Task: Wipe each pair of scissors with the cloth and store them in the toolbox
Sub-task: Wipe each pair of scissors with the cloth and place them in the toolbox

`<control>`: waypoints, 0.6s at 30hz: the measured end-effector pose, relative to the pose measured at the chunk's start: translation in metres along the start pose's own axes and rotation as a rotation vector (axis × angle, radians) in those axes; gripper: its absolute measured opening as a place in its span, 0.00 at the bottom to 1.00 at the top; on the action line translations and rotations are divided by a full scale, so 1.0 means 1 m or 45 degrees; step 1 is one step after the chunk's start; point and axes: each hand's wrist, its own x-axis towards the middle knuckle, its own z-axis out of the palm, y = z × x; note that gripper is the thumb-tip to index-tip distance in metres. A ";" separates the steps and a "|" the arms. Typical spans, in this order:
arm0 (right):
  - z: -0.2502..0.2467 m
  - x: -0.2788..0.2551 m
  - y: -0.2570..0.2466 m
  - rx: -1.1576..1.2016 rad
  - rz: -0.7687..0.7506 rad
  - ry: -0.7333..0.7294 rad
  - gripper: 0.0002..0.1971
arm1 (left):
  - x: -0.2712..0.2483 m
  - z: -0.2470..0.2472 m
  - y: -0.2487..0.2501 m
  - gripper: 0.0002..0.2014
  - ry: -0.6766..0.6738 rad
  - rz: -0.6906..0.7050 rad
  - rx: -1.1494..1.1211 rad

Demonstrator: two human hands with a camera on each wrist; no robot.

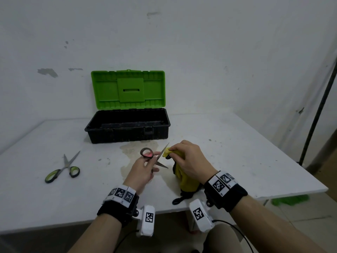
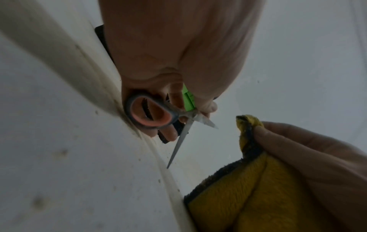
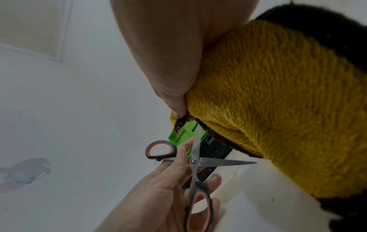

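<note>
My left hand (image 1: pixel 145 166) grips the red-and-grey-handled scissors (image 1: pixel 147 153) by the handles, blades spread wide apart above the table. One blade (image 1: pixel 163 151) points up toward the yellow cloth (image 1: pixel 186 179), which my right hand (image 1: pixel 186 157) pinches at its top corner. In the right wrist view the cloth (image 3: pixel 278 102) folds over the tip of the upper blade (image 3: pixel 196 141); the other blade (image 3: pixel 228 162) sticks out free. The left wrist view shows the scissors (image 2: pixel 152 113) and the cloth (image 2: pixel 248 188) slightly apart. A green-handled pair of scissors (image 1: pixel 63 168) lies on the table at left. The toolbox (image 1: pixel 127 126) stands open behind.
The toolbox's green lid (image 1: pixel 127 89) stands upright against the wall. The white table (image 1: pixel 237 152) has a stained patch in front of the toolbox. Its right edge drops off near a dark pole (image 1: pixel 317 110). A black strap (image 1: pixel 179 199) hangs from the cloth near the front edge.
</note>
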 end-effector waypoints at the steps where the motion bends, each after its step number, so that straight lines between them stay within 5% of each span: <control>1: 0.000 0.000 -0.001 0.003 -0.002 0.005 0.07 | -0.001 0.000 0.001 0.13 0.007 -0.003 0.002; 8: -0.005 -0.003 -0.009 0.011 -0.018 0.072 0.08 | 0.002 0.001 0.011 0.09 0.223 0.065 -0.022; 18: -0.009 -0.005 -0.019 0.004 -0.064 0.082 0.10 | -0.002 0.015 0.032 0.13 0.365 0.004 -0.565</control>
